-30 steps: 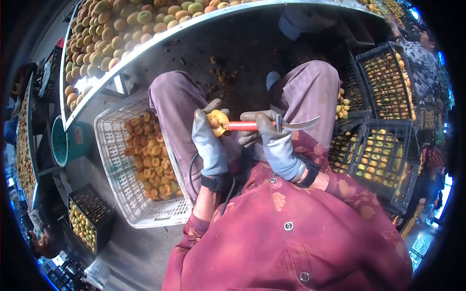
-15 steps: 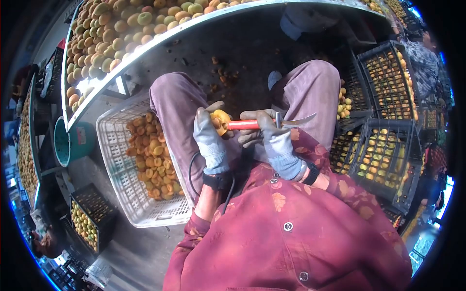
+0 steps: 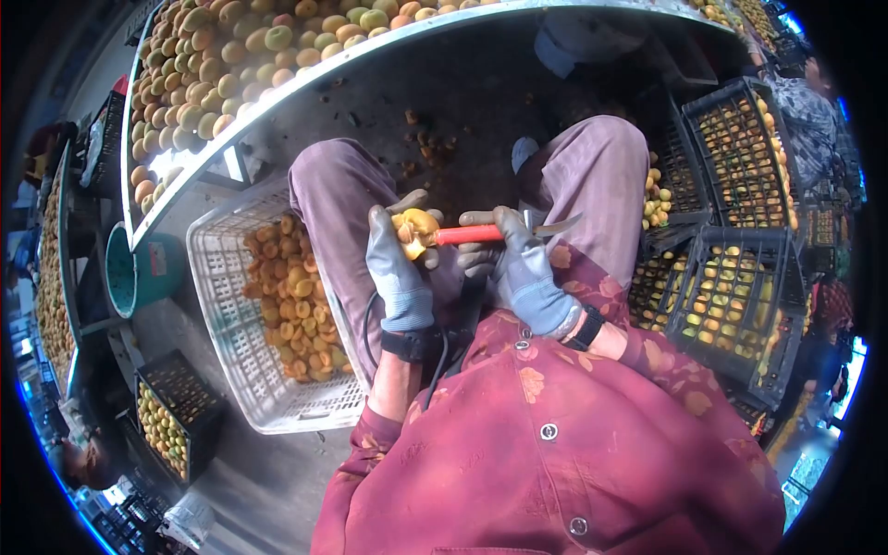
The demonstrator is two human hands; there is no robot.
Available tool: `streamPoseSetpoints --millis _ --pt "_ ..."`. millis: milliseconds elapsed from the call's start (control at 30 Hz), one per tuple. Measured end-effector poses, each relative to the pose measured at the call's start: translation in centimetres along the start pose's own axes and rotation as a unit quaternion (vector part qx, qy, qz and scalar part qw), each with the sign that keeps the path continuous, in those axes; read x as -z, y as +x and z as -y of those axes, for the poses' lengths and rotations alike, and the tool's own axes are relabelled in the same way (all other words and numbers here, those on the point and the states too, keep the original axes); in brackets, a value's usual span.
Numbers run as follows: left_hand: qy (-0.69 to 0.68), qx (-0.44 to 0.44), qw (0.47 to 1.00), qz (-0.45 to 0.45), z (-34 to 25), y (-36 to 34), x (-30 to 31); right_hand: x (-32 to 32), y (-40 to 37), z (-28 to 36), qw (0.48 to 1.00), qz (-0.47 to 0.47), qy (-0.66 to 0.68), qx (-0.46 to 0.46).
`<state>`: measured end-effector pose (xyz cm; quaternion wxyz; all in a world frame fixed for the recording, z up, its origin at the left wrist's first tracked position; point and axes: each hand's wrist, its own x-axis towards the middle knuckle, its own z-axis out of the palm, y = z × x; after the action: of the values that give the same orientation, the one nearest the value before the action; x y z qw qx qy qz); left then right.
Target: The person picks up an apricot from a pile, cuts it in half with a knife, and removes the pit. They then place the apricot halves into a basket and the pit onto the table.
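My left hand, in a grey-blue glove with dark fingertips, is closed around a cut-open yellow apricot above my lap. My right hand, gloved the same way, grips a red-handled knife. Its curved blade points right, away from the fruit, while the left end of the handle meets the apricot's opened side. Left of my legs stands a white plastic crate, partly filled with orange apricot halves.
Whole apricots cover a metal-edged table ahead. Black crates of fruit are stacked at right, another at lower left. A teal bucket stands beyond the white crate. Dark scraps litter the floor. Other people are at the edges.
The apricot has turned in my left hand and its flesh is spread wider apart. My right hand and the knife have shifted slightly left.
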<state>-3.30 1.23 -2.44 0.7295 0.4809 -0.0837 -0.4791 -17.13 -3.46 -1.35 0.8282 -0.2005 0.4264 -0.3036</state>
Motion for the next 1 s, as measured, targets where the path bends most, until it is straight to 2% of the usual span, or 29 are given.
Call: streamPoseSetpoints --millis 33,100,200,233,300,333,367,433,533,633,767,800,833,1000 --pt "-0.015 0.0 1.0 -0.005 0.1 0.0 -0.1 -0.4 -0.4 0.4 1.0 0.001 0.0 0.0" --pt "-0.029 -0.002 1.0 -0.012 0.1 0.0 -0.3 -1.5 -1.5 1.6 0.985 0.042 -0.14 0.095" --pt "-0.009 -0.004 1.0 -0.015 0.0 -0.2 -0.2 0.1 -1.3 -0.3 0.91 0.095 -0.286 0.284" --pt "-0.01 -0.005 1.0 -0.015 0.0 -0.2 -0.2 0.3 -1.2 -0.5 0.91 0.096 -0.287 0.285" --pt "-0.016 0.01 1.0 -0.023 0.0 -0.3 -0.4 0.1 -1.3 -0.9 0.815 0.104 -0.386 0.42" --pt "-0.016 0.01 1.0 -0.022 0.0 -0.3 -0.3 0.2 -1.8 0.2 0.718 0.091 -0.537 0.434" --pt "-0.025 0.011 0.999 -0.021 0.1 -0.3 -0.2 -0.2 -2.2 0.5 0.718 0.09 -0.538 0.433" --pt "-0.034 0.01 0.999 -0.021 0.1 -0.3 -0.1 -0.9 -2.6 0.5 0.769 0.104 -0.417 0.473" --pt "-0.036 0.013 0.999 -0.015 0.2 -0.5 -0.2 -1.1 -2.2 0.2 0.748 0.068 -0.453 0.48" --pt "-0.056 0.015 0.998 -0.009 0.3 -0.7 -0.3 -1.1 -1.9 0.0 0.752 0.07 -0.447 0.48" --pt "-0.009 0.002 1.0 -0.021 0.3 -0.6 -0.6 -1.4 -2.0 0.5 0.754 0.072 -0.457 0.467" --pt "-0.004 0.001 1.0 -0.016 0.3 -0.6 -0.6 -1.7 -2.1 0.9 0.875 0.082 -0.324 0.351" --pt "-0.003 0.001 1.0 -0.017 0.2 -0.6 -0.5 -2.0 -2.0 1.1 0.956 0.09 -0.177 0.218" --pt "0.042 -0.002 0.999 0.03 -0.3 -1.0 -0.2 -1.3 -0.7 2.4 0.974 0.028 -0.192 0.118"
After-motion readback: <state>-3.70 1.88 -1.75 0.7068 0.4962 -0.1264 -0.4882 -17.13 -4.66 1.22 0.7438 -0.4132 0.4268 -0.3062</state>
